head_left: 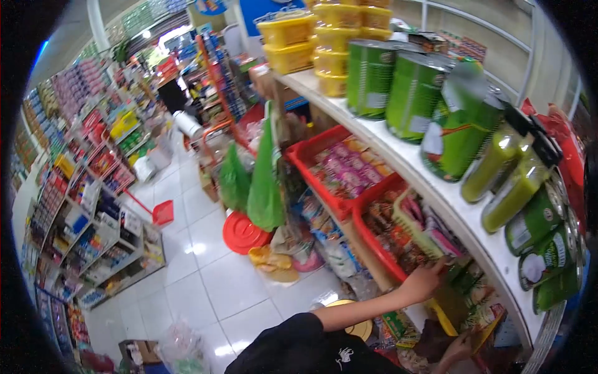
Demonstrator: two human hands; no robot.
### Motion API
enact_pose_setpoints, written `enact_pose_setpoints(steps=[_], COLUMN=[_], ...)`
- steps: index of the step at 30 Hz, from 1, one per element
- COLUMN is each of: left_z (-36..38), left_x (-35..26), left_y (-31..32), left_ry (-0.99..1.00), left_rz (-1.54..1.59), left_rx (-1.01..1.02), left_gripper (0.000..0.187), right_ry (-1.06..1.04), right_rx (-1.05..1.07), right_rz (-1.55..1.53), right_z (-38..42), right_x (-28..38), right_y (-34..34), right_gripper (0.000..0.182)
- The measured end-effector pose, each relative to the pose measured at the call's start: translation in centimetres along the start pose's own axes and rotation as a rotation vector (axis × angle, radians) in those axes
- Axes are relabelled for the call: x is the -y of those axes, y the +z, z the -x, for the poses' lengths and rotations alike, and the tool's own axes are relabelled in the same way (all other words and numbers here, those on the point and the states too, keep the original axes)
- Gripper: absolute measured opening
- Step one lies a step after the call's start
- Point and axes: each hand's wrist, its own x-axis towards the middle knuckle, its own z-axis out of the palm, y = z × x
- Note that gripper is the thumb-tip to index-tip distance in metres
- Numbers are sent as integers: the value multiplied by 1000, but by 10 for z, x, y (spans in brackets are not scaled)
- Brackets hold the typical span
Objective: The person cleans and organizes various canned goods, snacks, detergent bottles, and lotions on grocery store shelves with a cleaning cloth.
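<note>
My left hand [426,282] reaches over the shelf from a black sleeve, fingers closed at the near end of a pale green basket [412,228] that holds packets. This basket lies in a red bin [379,245] with small wrapped items. Lower down, near the frame's bottom right, my right hand [460,348] is closed at the edge of a yellow basket [443,316]. A dark brown item [431,341] lies beside that hand, and packets [486,301] fill the space around it. The fingertips of my right hand are partly hidden.
Above the bins runs a white shelf [398,138] with large green cans [416,95], bottles [512,193] and yellow tubs [331,50]. Another red bin [303,163] adjoins. Green bags [265,193] hang over a red lid [244,233]. Stocked shelves [99,218] stand across the tiled aisle [233,288].
</note>
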Motion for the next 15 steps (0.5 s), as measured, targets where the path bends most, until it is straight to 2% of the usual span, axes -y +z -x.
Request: enact_pose_setpoints(steps=[2,3,4,6,8,11,12,13,14,15], left_z=[0,1,0,-1,-1,-2,-8,0,6,7], left_x=[3,0,-3,-2,10,21,14,-5,-2,13], left_y=[8,1,-5,-3,25,48,56,5,16,41], left_ry=[-32,-35,-36,-48,114,-93,-162,-301,-130,14], left_rz=[-54,-24,6,35,-130,7,88,128,-6,-88], left_rx=[6,5,0,-44,-229,-175,-114,1,-362,-614], left_gripper=[18,19,21,36,46,48,49,49,53,47], right_ry=[-133,-115,-192,-353,-304,-230,-416,-347,-480,-500], right_rx=[-118,89,63,9,188,365,127,170,50,24], right_rz=[-26,98,94,95,102,112,-52,-94,-207,-10], right_z=[-4,-6,-8,-10,-27,-58,-65,-76,-99,-103], right_x=[-7,-20,-29,-44,-27,-4,1,-3,-70,-90], right_y=[9,8,16,27,8,-11,-11,-9,52,73], right_gripper=[21,23,23,24,25,27,31,32,31,29])
